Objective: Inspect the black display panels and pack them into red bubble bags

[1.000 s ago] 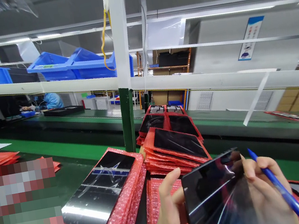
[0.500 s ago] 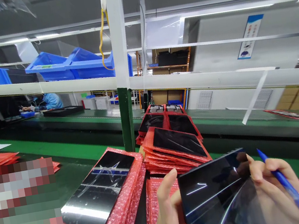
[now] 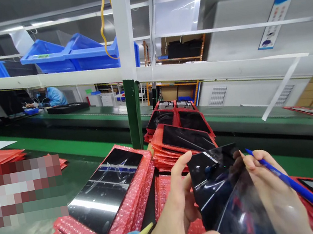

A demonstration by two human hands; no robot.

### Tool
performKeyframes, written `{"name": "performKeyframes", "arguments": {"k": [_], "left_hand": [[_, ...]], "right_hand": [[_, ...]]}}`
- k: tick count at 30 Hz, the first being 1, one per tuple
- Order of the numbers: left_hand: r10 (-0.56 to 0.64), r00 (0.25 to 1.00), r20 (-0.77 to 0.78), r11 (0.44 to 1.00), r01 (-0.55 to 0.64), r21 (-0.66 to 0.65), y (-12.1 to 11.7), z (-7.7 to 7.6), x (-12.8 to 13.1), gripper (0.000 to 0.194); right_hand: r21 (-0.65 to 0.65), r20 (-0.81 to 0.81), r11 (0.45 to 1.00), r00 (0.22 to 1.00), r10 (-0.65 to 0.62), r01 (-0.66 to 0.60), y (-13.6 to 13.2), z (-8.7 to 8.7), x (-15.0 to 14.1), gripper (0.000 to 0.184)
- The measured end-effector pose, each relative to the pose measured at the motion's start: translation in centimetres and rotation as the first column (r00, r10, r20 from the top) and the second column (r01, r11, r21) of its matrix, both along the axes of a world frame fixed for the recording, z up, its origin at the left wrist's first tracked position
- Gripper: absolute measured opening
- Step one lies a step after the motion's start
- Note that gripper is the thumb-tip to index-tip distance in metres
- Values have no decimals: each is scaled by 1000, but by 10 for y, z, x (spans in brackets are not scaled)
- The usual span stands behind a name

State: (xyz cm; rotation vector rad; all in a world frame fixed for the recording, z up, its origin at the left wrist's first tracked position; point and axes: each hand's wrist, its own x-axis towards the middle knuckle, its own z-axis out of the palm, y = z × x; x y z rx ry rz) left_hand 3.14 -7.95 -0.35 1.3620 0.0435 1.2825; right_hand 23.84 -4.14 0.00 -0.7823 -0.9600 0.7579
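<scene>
Brought right hand nearer to left hand since half a second ago, and turned the dark screen between them, now narrower to view. Clamped on its left side with the left hand, thumb over the front near the bottom. Pinching with right fingertips at its upper right corner, apparently on a clear film slanting across the lower right, with a blue pen also gripped, tip aimed up and left. Holding the screen up off the bench, in front of red pouches. Can see another screen to the left, face up on a stack of bubble wrap, and beyond, blue bins and a person in blue.
</scene>
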Motion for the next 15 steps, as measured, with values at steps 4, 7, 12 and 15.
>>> {"name": "performKeyframes", "arguments": {"k": [4,7,12,15], "left_hand": [[-109,992,59,992,112,-53,5,1,1,79],[-103,993,62,990,108,-91,6,1,1,74],[-61,996,60,985,70,-160,7,0,1,70],[-45,995,88,975,62,-213,7,2,2,66]], "right_hand": [[-160,-93,985,994,55,-70,10,-4,1,28],[-168,-97,984,994,50,-66,16,-7,2,27],[-209,-161,974,985,53,-86,22,-10,3,27],[-230,-191,968,980,55,-99,24,-10,1,28]]}}
